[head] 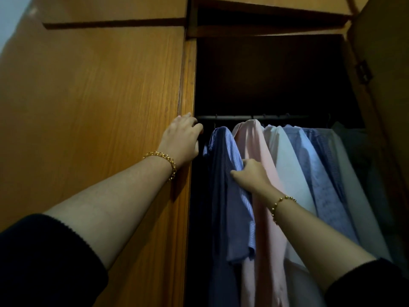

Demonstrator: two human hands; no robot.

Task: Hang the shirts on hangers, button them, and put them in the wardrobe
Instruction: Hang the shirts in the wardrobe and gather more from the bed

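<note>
- The blue striped shirt (223, 173) hangs at the left end of the rail (234, 117) inside the open wardrobe (187, 80), first in a row of hung shirts. Its hanger is hidden under the cloth.
- The right hand (250, 176) grips a fold of that shirt's shoulder and sleeve, fingers curled into the fabric where it lies against the pink shirt (256, 147).
- The left hand (182, 136) is up at the wardrobe's upright edge, just beside the rail's left end and just left of the striped shirt's collar. Its fingers curl into the dark. Whether they hold a hook, the rail or nothing cannot be told.
- The hands are apart, the left higher than the right, with the shirt's shoulder between them.
- The shirt looks light and limp, a thin woven cloth that bunches under the fingers and has no stiffness of its own. Pulling on the cloth alone would likely drag it off the hanger or tip the hanger.
- The better hold is probably the hanger's hook or neck for moving it along the rail, with the cloth only steadied at the shoulder.
- A white shirt (281, 156) and others hang touching to the right of the pink one, so there is little room to move sideways.
- Whether the striped shirt's buttons are done up cannot be seen from this side.
</note>
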